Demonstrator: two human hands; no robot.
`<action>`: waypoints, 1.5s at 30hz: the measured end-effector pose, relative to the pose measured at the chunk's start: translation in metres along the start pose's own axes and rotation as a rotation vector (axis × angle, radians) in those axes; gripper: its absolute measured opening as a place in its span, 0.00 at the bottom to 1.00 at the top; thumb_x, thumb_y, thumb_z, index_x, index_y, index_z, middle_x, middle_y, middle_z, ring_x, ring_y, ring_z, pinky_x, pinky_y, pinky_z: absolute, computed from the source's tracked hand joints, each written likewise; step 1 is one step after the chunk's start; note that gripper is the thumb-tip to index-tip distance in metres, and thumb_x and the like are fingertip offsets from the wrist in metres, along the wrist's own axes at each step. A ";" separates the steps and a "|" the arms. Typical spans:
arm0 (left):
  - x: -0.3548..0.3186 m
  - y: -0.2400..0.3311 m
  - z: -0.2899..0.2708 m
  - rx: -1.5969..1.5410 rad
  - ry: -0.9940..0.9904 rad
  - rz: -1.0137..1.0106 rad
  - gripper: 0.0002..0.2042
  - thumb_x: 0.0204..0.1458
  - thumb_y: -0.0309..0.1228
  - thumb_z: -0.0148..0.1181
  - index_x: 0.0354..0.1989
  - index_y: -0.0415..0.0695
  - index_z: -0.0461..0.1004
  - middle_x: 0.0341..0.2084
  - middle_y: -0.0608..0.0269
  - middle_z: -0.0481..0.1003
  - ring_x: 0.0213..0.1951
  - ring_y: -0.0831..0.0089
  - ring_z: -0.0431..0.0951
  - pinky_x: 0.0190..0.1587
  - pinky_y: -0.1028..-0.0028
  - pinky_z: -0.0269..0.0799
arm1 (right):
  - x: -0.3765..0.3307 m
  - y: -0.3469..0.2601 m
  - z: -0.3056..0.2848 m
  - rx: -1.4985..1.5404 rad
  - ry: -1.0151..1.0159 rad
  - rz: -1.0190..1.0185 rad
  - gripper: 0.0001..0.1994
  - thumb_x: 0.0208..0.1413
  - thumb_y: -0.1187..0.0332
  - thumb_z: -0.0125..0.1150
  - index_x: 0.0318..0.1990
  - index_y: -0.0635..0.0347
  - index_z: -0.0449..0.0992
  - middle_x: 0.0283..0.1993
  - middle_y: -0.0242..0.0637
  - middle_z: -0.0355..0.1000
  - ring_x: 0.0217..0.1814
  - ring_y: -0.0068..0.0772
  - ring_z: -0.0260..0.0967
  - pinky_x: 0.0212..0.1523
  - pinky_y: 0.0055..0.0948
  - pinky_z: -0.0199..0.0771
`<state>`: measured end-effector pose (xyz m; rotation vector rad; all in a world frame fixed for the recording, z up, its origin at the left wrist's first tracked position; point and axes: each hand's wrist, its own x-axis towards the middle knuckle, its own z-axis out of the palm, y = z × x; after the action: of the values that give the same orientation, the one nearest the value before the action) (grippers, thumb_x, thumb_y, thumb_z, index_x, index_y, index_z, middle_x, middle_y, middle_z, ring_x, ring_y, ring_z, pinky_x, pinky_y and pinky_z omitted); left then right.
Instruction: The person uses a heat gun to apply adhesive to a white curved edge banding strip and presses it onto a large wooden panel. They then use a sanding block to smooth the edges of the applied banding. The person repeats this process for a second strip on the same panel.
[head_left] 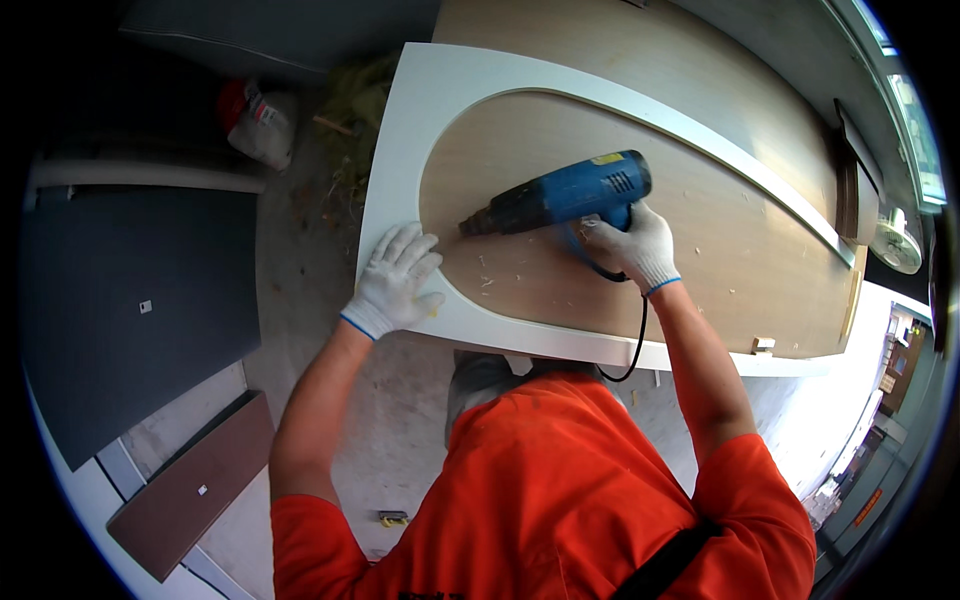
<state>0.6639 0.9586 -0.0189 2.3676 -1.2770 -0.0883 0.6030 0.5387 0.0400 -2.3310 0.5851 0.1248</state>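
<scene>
My right hand [638, 245], in a white work glove with a blue cuff, is closed around the handle of a blue and black heat gun [570, 193]. The gun's nozzle points left toward the rounded inner edge of a white frame [398, 150]. A black cord runs down from its handle over the frame's near edge. Gloved the same way, my left hand [393, 280] rests with fingers stretched out on the frame's near left corner. Inside the frame's rounded opening shows a light brown board surface [500, 150] with small shavings scattered on it.
A dark grey panel [140, 290] and a brown board [195, 490] lie at the left. Behind them sits a red and white sack [262, 125]. A small wood block [763, 345] rests near the right end of the work surface. A small fan [896, 243] stands at the far right.
</scene>
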 end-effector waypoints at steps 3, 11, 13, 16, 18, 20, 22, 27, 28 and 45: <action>0.003 -0.018 0.005 -0.040 -0.073 0.036 0.26 0.46 0.45 0.78 0.52 0.48 0.80 0.70 0.51 0.72 0.77 0.40 0.63 0.79 0.38 0.56 | -0.013 0.024 -0.019 0.002 0.012 0.115 0.26 0.57 0.44 0.74 0.47 0.60 0.85 0.36 0.51 0.85 0.43 0.59 0.85 0.48 0.47 0.82; 0.012 -0.020 0.006 -0.057 -0.082 0.086 0.19 0.47 0.45 0.79 0.42 0.51 0.80 0.72 0.51 0.70 0.78 0.38 0.60 0.81 0.39 0.52 | -0.070 0.133 -0.068 0.019 0.149 0.419 0.13 0.55 0.64 0.72 0.37 0.67 0.79 0.31 0.39 0.81 0.35 0.31 0.79 0.42 0.36 0.80; 0.011 -0.021 0.006 -0.057 -0.086 0.092 0.19 0.47 0.44 0.79 0.42 0.51 0.80 0.72 0.51 0.70 0.78 0.38 0.60 0.81 0.39 0.52 | -0.079 0.147 -0.081 -0.027 0.166 0.454 0.13 0.55 0.65 0.72 0.38 0.67 0.79 0.32 0.39 0.81 0.35 0.31 0.79 0.42 0.36 0.80; 0.011 -0.022 0.006 -0.044 -0.118 0.081 0.23 0.45 0.44 0.80 0.46 0.50 0.80 0.72 0.51 0.71 0.78 0.38 0.61 0.81 0.39 0.53 | -0.083 0.176 -0.094 0.171 0.227 0.508 0.16 0.53 0.63 0.73 0.39 0.68 0.81 0.35 0.45 0.84 0.38 0.35 0.84 0.43 0.37 0.82; 0.012 -0.025 0.004 -0.050 -0.136 0.063 0.28 0.44 0.45 0.81 0.52 0.50 0.79 0.72 0.51 0.71 0.78 0.38 0.62 0.81 0.40 0.53 | -0.081 0.189 -0.100 0.258 0.255 0.527 0.17 0.55 0.61 0.75 0.41 0.68 0.82 0.37 0.42 0.84 0.38 0.31 0.82 0.43 0.34 0.81; 0.012 -0.031 0.002 -0.079 -0.142 0.040 0.34 0.43 0.45 0.82 0.60 0.49 0.77 0.71 0.53 0.72 0.78 0.38 0.62 0.82 0.41 0.53 | -0.080 0.196 -0.104 0.241 0.259 0.497 0.18 0.56 0.60 0.76 0.41 0.68 0.82 0.36 0.43 0.84 0.38 0.35 0.82 0.43 0.36 0.81; 0.005 -0.034 -0.003 -0.014 -0.207 0.098 0.43 0.40 0.50 0.83 0.66 0.47 0.73 0.71 0.51 0.70 0.79 0.41 0.60 0.83 0.41 0.50 | -0.081 0.166 -0.116 -0.107 0.199 0.550 0.23 0.55 0.56 0.80 0.48 0.67 0.83 0.42 0.48 0.84 0.44 0.46 0.83 0.49 0.42 0.81; 0.011 -0.008 -0.033 0.083 -0.484 0.220 0.56 0.32 0.58 0.84 0.72 0.41 0.69 0.71 0.46 0.69 0.80 0.43 0.58 0.84 0.41 0.47 | -0.134 0.055 -0.009 -0.327 0.337 -0.264 0.26 0.53 0.53 0.79 0.51 0.62 0.80 0.51 0.49 0.80 0.53 0.57 0.79 0.56 0.56 0.77; 0.008 -0.010 -0.031 0.116 -0.470 0.262 0.58 0.31 0.59 0.84 0.72 0.40 0.68 0.70 0.46 0.68 0.80 0.44 0.57 0.84 0.41 0.46 | -0.143 0.014 0.022 -0.198 -0.009 -0.246 0.27 0.50 0.52 0.81 0.50 0.60 0.80 0.48 0.50 0.79 0.51 0.58 0.78 0.56 0.56 0.77; 0.015 -0.015 0.006 -0.313 -0.095 0.455 0.34 0.36 0.45 0.77 0.51 0.38 0.77 0.49 0.45 0.75 0.55 0.45 0.75 0.70 0.46 0.64 | -0.178 -0.105 0.194 -0.258 0.064 -0.228 0.47 0.38 0.47 0.86 0.67 0.58 0.75 0.65 0.44 0.74 0.70 0.53 0.72 0.72 0.57 0.67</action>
<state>0.6830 0.9516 -0.0282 1.7872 -1.6787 -0.2406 0.5056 0.8033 0.0076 -2.6423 0.3460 0.0202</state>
